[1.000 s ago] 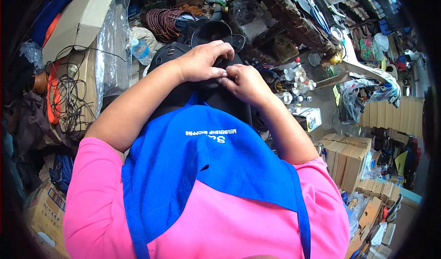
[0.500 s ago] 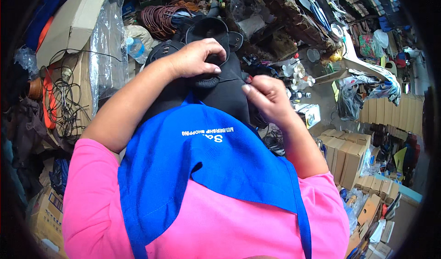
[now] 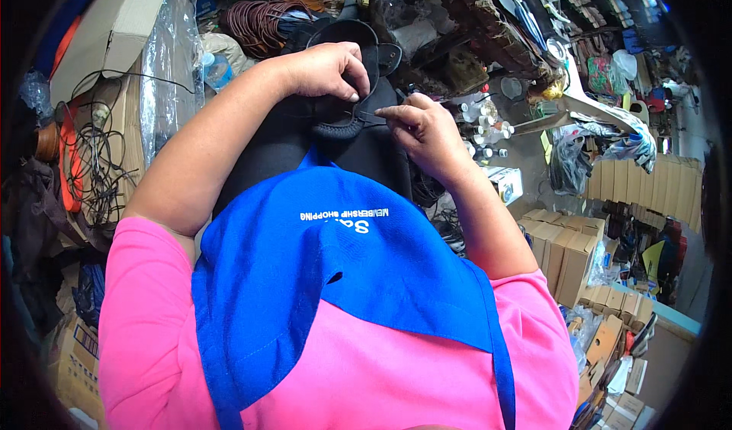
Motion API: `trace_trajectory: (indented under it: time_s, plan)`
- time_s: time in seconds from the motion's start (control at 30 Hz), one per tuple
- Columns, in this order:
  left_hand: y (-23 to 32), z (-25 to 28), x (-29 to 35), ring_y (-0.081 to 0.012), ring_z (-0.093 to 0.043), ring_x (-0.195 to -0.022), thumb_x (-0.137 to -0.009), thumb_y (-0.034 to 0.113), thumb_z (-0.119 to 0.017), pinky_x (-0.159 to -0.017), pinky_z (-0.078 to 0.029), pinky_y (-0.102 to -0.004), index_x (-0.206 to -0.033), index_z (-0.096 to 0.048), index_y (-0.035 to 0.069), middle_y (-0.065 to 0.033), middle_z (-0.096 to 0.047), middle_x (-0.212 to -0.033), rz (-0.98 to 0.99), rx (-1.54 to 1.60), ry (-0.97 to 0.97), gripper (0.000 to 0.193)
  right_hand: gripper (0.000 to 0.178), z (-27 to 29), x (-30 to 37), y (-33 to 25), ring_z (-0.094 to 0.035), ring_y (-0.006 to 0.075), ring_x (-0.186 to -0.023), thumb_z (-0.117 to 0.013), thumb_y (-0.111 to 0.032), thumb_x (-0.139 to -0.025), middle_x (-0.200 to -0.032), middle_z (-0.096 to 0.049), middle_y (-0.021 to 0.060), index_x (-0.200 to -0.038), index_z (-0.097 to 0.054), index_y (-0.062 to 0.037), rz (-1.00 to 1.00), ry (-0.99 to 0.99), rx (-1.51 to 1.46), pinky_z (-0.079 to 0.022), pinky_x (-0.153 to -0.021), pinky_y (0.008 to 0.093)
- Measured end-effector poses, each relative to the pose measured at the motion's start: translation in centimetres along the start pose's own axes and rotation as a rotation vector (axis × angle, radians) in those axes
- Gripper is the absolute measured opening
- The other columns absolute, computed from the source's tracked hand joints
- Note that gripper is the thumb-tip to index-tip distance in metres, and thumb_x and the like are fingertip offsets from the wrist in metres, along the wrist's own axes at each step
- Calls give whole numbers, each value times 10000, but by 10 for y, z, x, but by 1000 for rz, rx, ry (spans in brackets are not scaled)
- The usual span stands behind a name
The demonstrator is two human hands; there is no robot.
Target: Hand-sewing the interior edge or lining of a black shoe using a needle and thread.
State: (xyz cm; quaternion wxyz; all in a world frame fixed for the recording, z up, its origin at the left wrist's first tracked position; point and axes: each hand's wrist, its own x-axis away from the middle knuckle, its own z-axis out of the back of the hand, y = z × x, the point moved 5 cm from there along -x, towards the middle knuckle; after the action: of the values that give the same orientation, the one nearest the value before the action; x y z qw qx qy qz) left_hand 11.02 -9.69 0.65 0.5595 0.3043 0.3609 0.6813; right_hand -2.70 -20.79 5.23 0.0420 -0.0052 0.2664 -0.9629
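Observation:
A black shoe (image 3: 338,130) rests on my lap, its open top pointing away from me and its thick ridged edge toward me. My left hand (image 3: 328,72) is closed on the shoe's upper, with thumb and bent fingers at the opening. Close by on the right, my right hand (image 3: 423,129) is closed around a thin awl-like tool (image 3: 366,114), whose slender shaft reaches to the shoe; its handle is mostly hidden in the fist. A dark thread (image 3: 374,125) runs between the shoe and my right hand.
Coiled brown cord (image 3: 259,24) and a plastic bottle (image 3: 217,70) lie beyond my left arm. Several small white-capped bottles (image 3: 488,121) stand to the right. Cardboard boxes (image 3: 560,251) are stacked at the lower right, and tangled black cord (image 3: 103,152) hangs at the left.
My right hand has moved left and away from me, bringing the thin tool to the shoe; the thread, stretched toward that hand before, now hangs slacker. My left hand stays on the shoe.

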Motion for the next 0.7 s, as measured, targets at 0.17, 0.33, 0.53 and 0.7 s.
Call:
trace_trajectory:
  time_s: [0.17, 0.33, 0.53, 0.7]
  plan:
    - [-3, -2, -1, -200, -498, -899, -699, 127, -710, -839, -416, -301, -915, -730, 108, -47, -474, -879, 19, 48, -28, 218, 234, 3, -5, -11, -593, 305, -741, -644, -98, -730, -772, -571, 116, -954, -712, -113, 23, -21, 107, -484, -680, 402]
    - [-1, -5, -9, -203, -498, -894, -699, 126, -704, -835, -416, -300, -912, -732, 103, -52, -470, -869, 32, 45, -37, 216, 259, -2, -4, 1, -599, 289, -763, -636, -71, -731, -791, -580, 114, -974, -712, -119, -21, -40, 34, -493, -693, 376]
    - [1, -6, -10, -211, -502, -891, -695, 136, -695, -831, -420, -300, -921, -733, 101, -60, -473, -867, 41, 33, -55, 232, 308, -7, -2, 19, -596, 258, -773, -637, -21, -721, -807, -567, 102, -1000, -710, -131, -105, -63, -137, -496, -708, 340]
    - [-2, -6, -9, -212, -503, -891, -694, 135, -691, -831, -422, -301, -935, -735, 108, -63, -477, -872, 21, 25, -59, 247, 325, -4, -15, 16, -597, 277, -767, -645, -13, -694, -770, -526, 107, -985, -712, -143, -55, -84, -54, -500, -694, 354]
